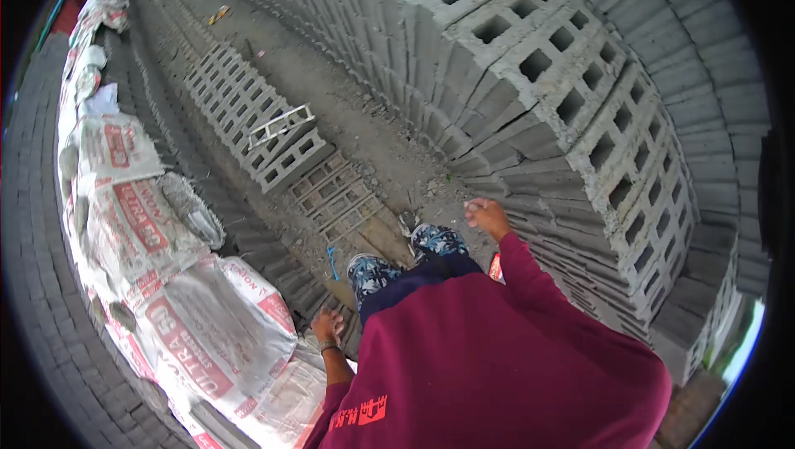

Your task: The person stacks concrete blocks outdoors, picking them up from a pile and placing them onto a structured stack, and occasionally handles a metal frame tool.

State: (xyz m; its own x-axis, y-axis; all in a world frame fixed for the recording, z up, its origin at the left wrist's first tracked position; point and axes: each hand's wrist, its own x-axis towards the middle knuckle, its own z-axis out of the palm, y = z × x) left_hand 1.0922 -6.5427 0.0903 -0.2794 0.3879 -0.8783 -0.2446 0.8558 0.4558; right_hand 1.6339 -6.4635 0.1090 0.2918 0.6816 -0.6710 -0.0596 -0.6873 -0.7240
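Note:
My left hand (328,326) hangs at my left side, nearest the white and red printed sacks (186,341). Its fingers are loosely bent and a little apart, with nothing in them. Held out to my right is my right hand (487,215), its fingers half curled and no object visible in it. It is close to the tall stack of grey hollow blocks (538,84) but appears apart from it. Ahead of me a row of hollow blocks (240,97) stands on the ground, and a pale metal frame (281,126) lies across its near end.
I stand in a narrow dirt aisle (373,130) between block stacks. Low grid-like rows (335,192) lie on the ground before my feet. A blue strip (332,263) lies by my left foot, and a yellow wrapper (218,15) farther off. Sacks cover the left stack.

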